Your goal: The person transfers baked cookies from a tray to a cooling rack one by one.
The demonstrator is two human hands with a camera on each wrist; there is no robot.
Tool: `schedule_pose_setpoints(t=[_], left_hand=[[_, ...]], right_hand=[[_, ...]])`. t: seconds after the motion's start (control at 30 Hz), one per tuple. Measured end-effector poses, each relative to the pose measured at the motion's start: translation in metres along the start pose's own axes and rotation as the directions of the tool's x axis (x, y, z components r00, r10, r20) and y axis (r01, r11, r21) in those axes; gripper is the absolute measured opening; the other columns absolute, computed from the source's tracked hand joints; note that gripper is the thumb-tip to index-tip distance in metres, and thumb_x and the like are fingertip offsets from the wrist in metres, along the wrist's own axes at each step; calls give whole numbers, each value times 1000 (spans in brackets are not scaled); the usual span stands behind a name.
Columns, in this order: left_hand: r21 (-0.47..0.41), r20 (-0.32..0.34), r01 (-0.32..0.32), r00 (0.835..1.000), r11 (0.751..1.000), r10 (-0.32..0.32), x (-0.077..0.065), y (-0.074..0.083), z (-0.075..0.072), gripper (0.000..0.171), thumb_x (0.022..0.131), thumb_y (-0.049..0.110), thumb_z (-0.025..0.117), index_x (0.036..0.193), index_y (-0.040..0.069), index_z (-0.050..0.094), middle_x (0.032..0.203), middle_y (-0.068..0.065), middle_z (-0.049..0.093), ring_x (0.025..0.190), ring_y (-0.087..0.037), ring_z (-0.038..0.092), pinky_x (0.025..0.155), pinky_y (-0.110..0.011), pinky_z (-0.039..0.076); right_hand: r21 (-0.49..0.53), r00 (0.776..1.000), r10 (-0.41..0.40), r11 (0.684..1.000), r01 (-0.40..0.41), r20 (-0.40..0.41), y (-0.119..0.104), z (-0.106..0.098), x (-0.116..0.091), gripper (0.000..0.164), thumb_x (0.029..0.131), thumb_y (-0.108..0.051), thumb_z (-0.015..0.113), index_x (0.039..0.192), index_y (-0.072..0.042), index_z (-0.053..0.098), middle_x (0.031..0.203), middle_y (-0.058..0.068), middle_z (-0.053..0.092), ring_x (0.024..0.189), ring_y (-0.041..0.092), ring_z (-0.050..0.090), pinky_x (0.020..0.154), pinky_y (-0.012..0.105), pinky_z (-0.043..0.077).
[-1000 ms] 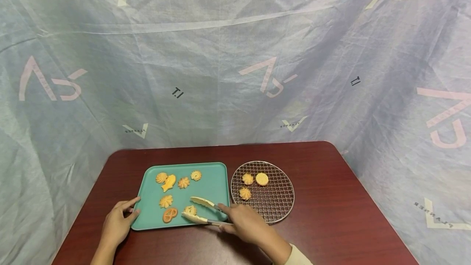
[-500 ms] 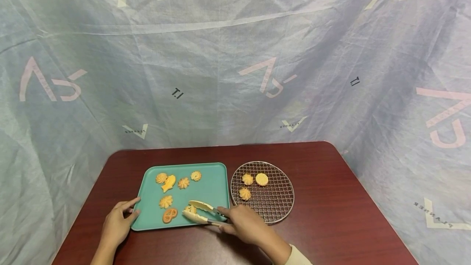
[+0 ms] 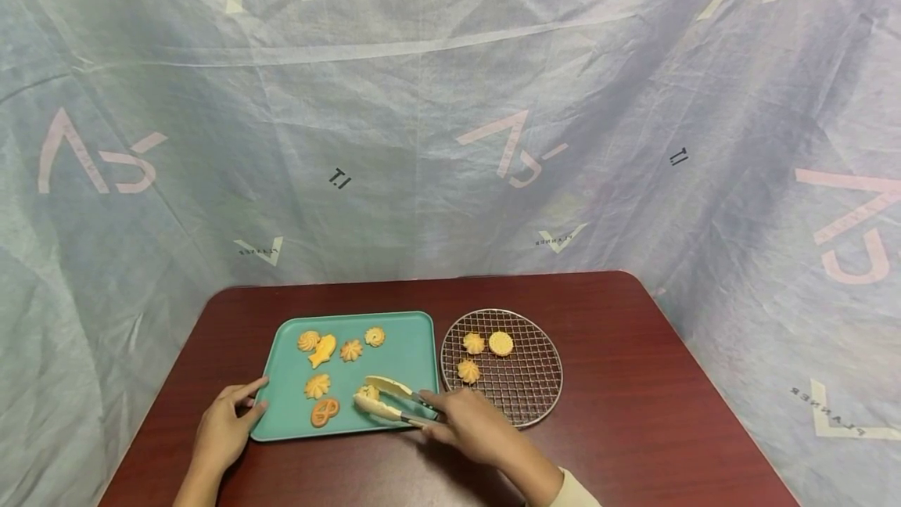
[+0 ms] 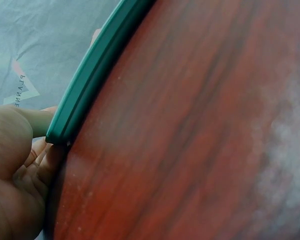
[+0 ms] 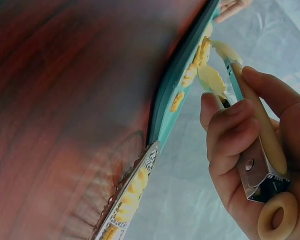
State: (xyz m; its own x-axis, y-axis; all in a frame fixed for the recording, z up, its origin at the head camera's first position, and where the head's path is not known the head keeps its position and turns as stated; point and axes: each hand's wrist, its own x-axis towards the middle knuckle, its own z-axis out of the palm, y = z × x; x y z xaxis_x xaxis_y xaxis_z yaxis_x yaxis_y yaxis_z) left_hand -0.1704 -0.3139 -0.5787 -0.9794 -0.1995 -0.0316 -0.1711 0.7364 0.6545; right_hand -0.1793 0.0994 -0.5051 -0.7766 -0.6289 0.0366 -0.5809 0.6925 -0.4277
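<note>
Now the tongs (image 3: 381, 408) and gripped cookie (image 3: 369, 393) sit slightly rightward.

there are ten cookies (image 3: 500, 343), two hands (image 3: 224, 429) (image 3: 473, 427), one tray (image 3: 404, 343), one rack (image 3: 528, 378), one tongs (image 3: 378, 407).

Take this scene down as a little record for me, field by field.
Left grip: left hand holds the teal tray by its edge
Right grip: right hand holds the tongs
Between the tongs' tips: one cookie; whether lifted, cannot tell
Also on the tray: six cookies, including a fish-shaped cookie and a pretzel-shaped cookie
Round wire rack: right of the tray, bearing two flower-shaped cookies and one round cookie
Surface: red-brown table
</note>
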Motion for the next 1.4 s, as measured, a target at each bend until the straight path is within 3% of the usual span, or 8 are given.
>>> schedule_pose_setpoints(t=[0.23, 0.57, 0.93, 1.07, 1.2, 1.4], left_hand=[[-7, 9, 7, 1000, 1000, -7, 0, 1, 0, 48, 98, 15, 72, 144, 6, 62, 125, -19, 59, 97, -27, 60, 71, -37, 42], [-5, -3, 0, 1000, 1000, 0, -1, 1, -1, 47, 97, 13, 72, 142, 6, 63, 122, -18, 61, 97, -27, 60, 71, -37, 42], [-13, -6, 6, 1000, 1000, -6, -1, 2, -1, 47, 97, 14, 72, 143, 6, 63, 123, -18, 61, 98, -27, 60, 71, -37, 42], [-12, -6, 4, 1000, 1000, -4, -1, 2, 0, 47, 97, 14, 72, 143, 6, 63, 123, -18, 61, 97, -27, 59, 71, -37, 41], [-13, -11, -8, 1000, 1000, 8, -1, 2, 1, 47, 97, 13, 72, 142, 5, 63, 124, -19, 60, 99, -28, 60, 73, -37, 43], [-9, -12, -13, 1000, 1000, 13, -1, 2, 0, 47, 97, 13, 72, 143, 4, 63, 126, -21, 59, 100, -30, 61, 73, -38, 45]], right_hand=[[28, 999, 0, 1000, 0, -32, 5, -4, -3, 54, 93, -31, 77, 142, -11, 64, 76, -13, 59, 59, 1, 46, 56, 19, 43], [99, 997, -1, 995, 9, -75, 14, -15, -13, 48, 95, -26, 76, 140, -13, 66, 70, -15, 52, 59, 1, 45, 54, 21, 43], [91, 994, 31, 996, -22, -107, 26, -26, -26, 50, 96, -28, 74, 142, -12, 64, 82, -13, 63, 69, 3, 53, 66, 26, 50], [70, 991, 45, 997, -36, -129, 33, -30, -34, 51, 96, -28, 74, 141, -7, 64, 90, -8, 70, 74, 4, 57, 70, 30, 53], [50, 985, 67, 997, -60, -157, 38, -33, -41, 52, 96, -29, 74, 143, -9, 63, 96, -4, 74, 77, 7, 60, 73, 33, 54], [45, 978, 100, 995, -93, -185, 47, -40, -52, 54, 97, -30, 73, 145, -10, 61, 119, 6, 75, 102, 19, 72, 90, 43, 57]])
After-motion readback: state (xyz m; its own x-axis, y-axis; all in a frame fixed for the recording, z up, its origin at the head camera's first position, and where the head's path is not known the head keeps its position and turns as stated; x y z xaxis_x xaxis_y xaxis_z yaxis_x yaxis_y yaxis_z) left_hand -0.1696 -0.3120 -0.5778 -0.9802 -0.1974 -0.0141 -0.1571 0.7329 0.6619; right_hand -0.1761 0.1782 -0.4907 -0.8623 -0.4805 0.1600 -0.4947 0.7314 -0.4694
